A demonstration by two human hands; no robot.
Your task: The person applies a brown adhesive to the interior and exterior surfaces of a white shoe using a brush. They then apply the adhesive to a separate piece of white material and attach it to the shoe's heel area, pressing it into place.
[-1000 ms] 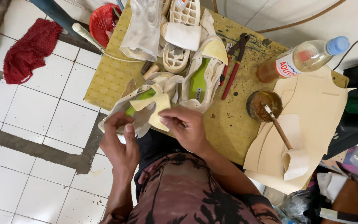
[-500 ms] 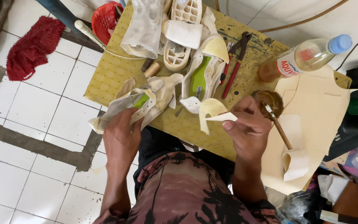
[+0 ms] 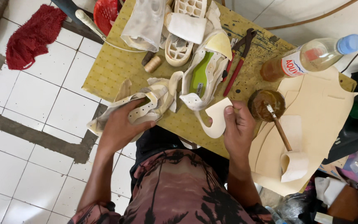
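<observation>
My left hand [image 3: 123, 126] grips a cream perforated shoe upper [image 3: 150, 103] on a last, held at the near left edge of the yellow table [image 3: 117, 68]. My right hand [image 3: 238, 126] pinches a curved cream piece of stiffener [image 3: 216, 118] just in front of me. A second cream upper with a green insole [image 3: 204, 76] lies on the table between my hands. A round brown glue pot [image 3: 266, 103] with a brush [image 3: 280, 130] standing in it sits right beside my right hand.
Red-handled pliers [image 3: 239, 62], a plastic bottle of amber liquid [image 3: 307, 58], a white shoe sole [image 3: 183, 31] and a spool [image 3: 153, 64] lie on the table. Cream sheets [image 3: 320, 108] cover the right side. A red rag [image 3: 32, 35] and red basket [image 3: 106, 12] lie on the tiled floor.
My right hand has left the upper with the cream piece, carried it right toward the glue pot, then drawn it back a little. My left hand keeps hold of the upper.
</observation>
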